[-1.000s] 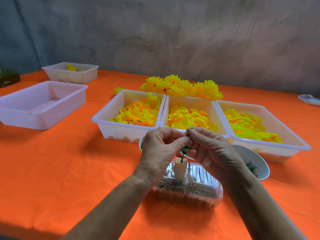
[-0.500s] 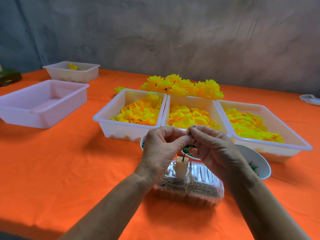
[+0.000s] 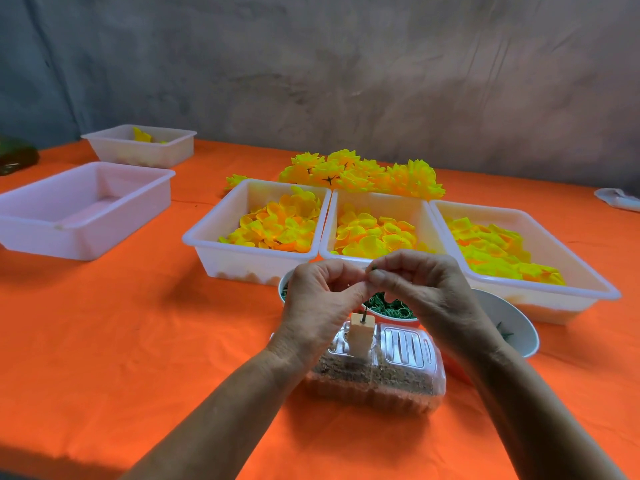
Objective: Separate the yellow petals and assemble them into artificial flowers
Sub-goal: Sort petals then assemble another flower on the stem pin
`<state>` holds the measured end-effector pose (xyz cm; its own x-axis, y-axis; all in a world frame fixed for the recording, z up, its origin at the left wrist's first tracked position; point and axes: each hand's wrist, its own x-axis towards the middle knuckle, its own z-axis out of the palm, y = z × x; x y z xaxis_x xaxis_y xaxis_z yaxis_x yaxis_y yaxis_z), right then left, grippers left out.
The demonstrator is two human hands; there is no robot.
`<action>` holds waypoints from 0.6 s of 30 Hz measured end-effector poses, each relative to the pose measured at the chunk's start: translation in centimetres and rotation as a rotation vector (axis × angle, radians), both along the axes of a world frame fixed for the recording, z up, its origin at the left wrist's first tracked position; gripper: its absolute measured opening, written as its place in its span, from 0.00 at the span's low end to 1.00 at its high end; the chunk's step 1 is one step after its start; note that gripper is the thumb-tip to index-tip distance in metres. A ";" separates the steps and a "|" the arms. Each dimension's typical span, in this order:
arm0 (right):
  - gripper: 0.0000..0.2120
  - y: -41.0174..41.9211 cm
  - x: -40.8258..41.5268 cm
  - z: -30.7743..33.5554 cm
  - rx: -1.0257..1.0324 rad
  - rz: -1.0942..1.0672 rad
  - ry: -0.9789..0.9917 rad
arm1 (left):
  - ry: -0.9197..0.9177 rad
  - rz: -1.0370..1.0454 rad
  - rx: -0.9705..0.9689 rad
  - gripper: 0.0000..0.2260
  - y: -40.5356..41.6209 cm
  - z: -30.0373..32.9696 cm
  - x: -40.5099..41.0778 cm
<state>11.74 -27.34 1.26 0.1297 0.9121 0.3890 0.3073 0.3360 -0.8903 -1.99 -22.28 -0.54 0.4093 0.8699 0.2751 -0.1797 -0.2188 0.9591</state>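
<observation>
Two bare hands meet at the centre of the view, over an orange tabletop (image 3: pixel 138 341). The left hand (image 3: pixel 317 303) and right hand (image 3: pixel 426 296) have their fingertips pressed together at about the same height, pinching a tiny dark green piece (image 3: pixel 373 269) between them. Each grip is closed on that piece; it is too small to tell exactly what it is, though it looks like a small stem or ring part.

Directly below the hands, toward 6 o'clock, sits a clear plastic box (image 3: pixel 377 375) weighted with brown sand. A pale block with an upright pin (image 3: pixel 362 334) stands in it, likely a steady post for threading flower parts.

Just behind the hands is a bowl of green rings (image 3: pixel 391 306), kept within easy reach. A white bowl (image 3: pixel 509 323) lies at 3 o'clock.

The yellow petals are at 12 o'clock, sorted into three white trays side by side: left tray (image 3: pixel 273 226), middle tray (image 3: pixel 374 233) and right tray (image 3: pixel 502 251). Sorting probably speeds picking by size. Behind them, a heap of finished yellow flowers (image 3: pixel 363 173) lies on the cloth.

At 10 o'clock stand a tray with no petals visible inside (image 3: pixel 83 209) and a smaller tray (image 3: pixel 142 147) holding a few yellow pieces.
</observation>
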 end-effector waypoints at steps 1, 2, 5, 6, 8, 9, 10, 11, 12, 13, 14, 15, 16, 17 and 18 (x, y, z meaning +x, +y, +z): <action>0.05 -0.1 0.0 -0.1 0.001 -0.002 0.001 | 0.001 0.000 -0.004 0.04 0.0 -0.1 0.0; 0.06 -0.1 -0.1 -0.2 0.007 -0.005 0.000 | 0.000 -0.002 -0.006 0.05 0.0 -0.2 0.0; 0.06 -0.1 -0.1 -0.4 0.010 -0.023 -0.003 | 0.017 -0.018 0.006 0.03 0.0 -0.3 -0.3; 0.06 -0.1 0.0 -0.6 0.005 -0.033 -0.011 | 0.031 -0.019 0.019 0.02 0.0 -0.3 -0.3; 0.05 -0.3 0.0 -1.0 -0.014 -0.040 0.000 | 0.065 0.009 0.051 0.05 0.0 -0.4 -0.6; 0.02 -0.4 -0.1 -1.2 -0.023 -0.034 0.002 | 0.076 0.028 0.058 0.07 0.0 -0.4 -0.7; 0.03 -0.5 -0.1 -1.4 -0.026 -0.034 -0.011 | 0.081 0.042 0.061 0.09 0.1 -0.5 -0.8; 0.06 -0.5 -0.1 -1.7 -0.031 -0.045 -0.036 | 0.085 0.047 0.061 0.09 0.1 -0.5 -1.0; 0.08 -0.6 -0.1 -1.9 -0.038 -0.055 -0.061 | 0.089 0.047 0.060 0.09 0.1 -0.5 -1.0; 0.09 -0.7 -0.2 -2.1 -0.046 -0.068 -0.083 | 0.094 0.047 0.061 0.08 0.0 -0.6 -1.1; 0.09 -0.8 -0.2 -2.2 -0.054 -0.077 -0.103 | 0.098 0.050 0.062 0.09 0.0 -0.7 -1.1; 0.08 -0.8 -0.3 -2.2 -0.061 -0.082 -0.117 | 0.102 0.053 0.066 0.09 0.1 -0.7 -1.2; 0.07 -0.9 -0.3 -2.3 -0.064 -0.085 -0.123 | 0.109 0.058 0.073 0.10 0.1 -0.8 -1.2; 0.06 -0.9 -0.3 -2.3 -0.063 -0.091 -0.134 | 0.119 0.063 0.082 0.11 0.2 -0.9 -1.1; 0.06 -0.9 -0.4 -2.2 -0.058 -0.099 -0.148 | 0.128 0.067 0.090 0.11 0.2 -1.1 -1.1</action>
<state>11.36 -28.28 -0.98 0.1646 0.9193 0.3575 0.4657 0.2471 -0.8497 -3.07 -22.06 -1.60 0.3876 0.8709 0.3022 -0.0390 -0.3121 0.9493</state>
